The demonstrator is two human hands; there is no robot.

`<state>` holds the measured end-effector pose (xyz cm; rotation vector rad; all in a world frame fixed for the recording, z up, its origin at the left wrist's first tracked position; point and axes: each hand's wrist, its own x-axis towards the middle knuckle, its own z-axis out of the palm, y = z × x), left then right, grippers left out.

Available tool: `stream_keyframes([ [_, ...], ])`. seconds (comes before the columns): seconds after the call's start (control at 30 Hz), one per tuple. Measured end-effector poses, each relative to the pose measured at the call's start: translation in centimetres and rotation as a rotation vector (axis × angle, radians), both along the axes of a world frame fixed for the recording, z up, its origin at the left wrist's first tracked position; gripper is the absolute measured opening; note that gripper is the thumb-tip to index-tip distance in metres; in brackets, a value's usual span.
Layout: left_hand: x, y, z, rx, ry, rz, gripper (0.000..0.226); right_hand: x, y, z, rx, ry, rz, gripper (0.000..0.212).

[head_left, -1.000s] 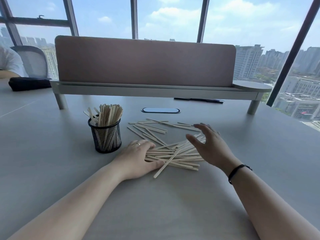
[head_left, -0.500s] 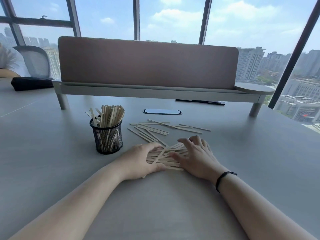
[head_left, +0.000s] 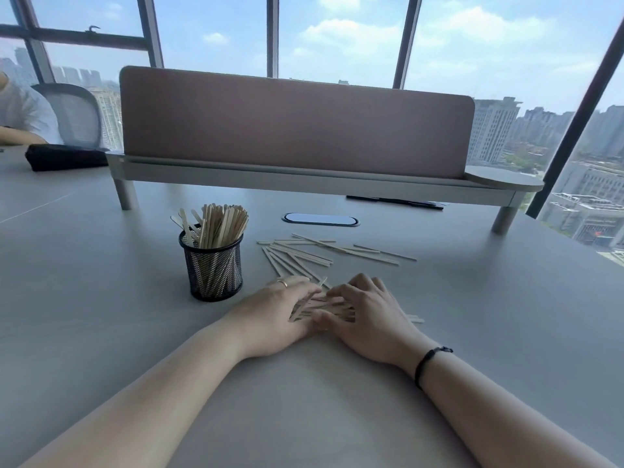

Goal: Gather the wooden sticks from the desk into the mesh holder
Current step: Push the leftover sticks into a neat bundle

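A black mesh holder (head_left: 213,269) stands on the grey desk (head_left: 101,298), with several pale wooden sticks upright in it. To its right, my left hand (head_left: 274,314) and my right hand (head_left: 366,314) are cupped together around a bunch of wooden sticks (head_left: 320,307), thumbs touching, fingers curled over the pile. Most of that bunch is hidden under my fingers; a couple of stick ends (head_left: 416,319) poke out right of my right hand. More loose sticks (head_left: 324,249) lie spread on the desk just beyond my hands.
A pink divider panel on a raised shelf (head_left: 297,130) crosses the desk behind. An oval cable port (head_left: 320,219) lies beyond the loose sticks. A black pouch (head_left: 64,157) and another person's arm are at far left.
My right hand has swept left and closed in on my left hand, pushing the near pile of sticks into a tight bunch between both hands. The holder has not moved.
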<state>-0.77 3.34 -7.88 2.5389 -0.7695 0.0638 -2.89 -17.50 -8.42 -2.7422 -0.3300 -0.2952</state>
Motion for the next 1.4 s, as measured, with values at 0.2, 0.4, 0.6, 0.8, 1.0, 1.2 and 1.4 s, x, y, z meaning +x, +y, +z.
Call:
stream_keyframes([
  [0.2, 0.5, 0.2, -0.1, 0.142, 0.012, 0.068, 0.097, 4.9, -2.5, 1.3, 0.188, -0.143, -0.180, 0.063],
  [0.4, 0.8, 0.0, 0.1, 0.174, -0.027, 0.097, 0.101, 12.9, -7.2, 0.4, 0.093, 0.180, -0.476, 0.089],
  [0.6, 1.3, -0.6, -0.2, 0.082, -0.078, 0.043, 0.095, 17.0, -4.3, 1.1, 0.057, 0.248, -0.284, 0.091],
  [0.8, 1.7, -0.7, -0.4, -0.051, -0.049, -0.029, 0.081, 18.9, -0.3, 1.5, -0.037, 0.276, -0.019, 0.090],
  [1.0, 2.7, -0.7, -0.9, -0.155, -0.032, -0.029, 0.067, 17.5, 2.5, 0.9, -0.114, 0.290, 0.206, 0.099],
  [1.2, 3.1, -0.3, -1.1, -0.056, -0.193, 0.067, 0.078, 15.1, 1.2, 0.5, 0.072, 0.353, 0.322, 0.049],
  [1.4, 2.5, 0.0, -0.5, 0.150, -0.048, 0.200, 0.121, 11.0, -0.9, 0.4, 0.225, 0.433, 0.350, 0.035],
])
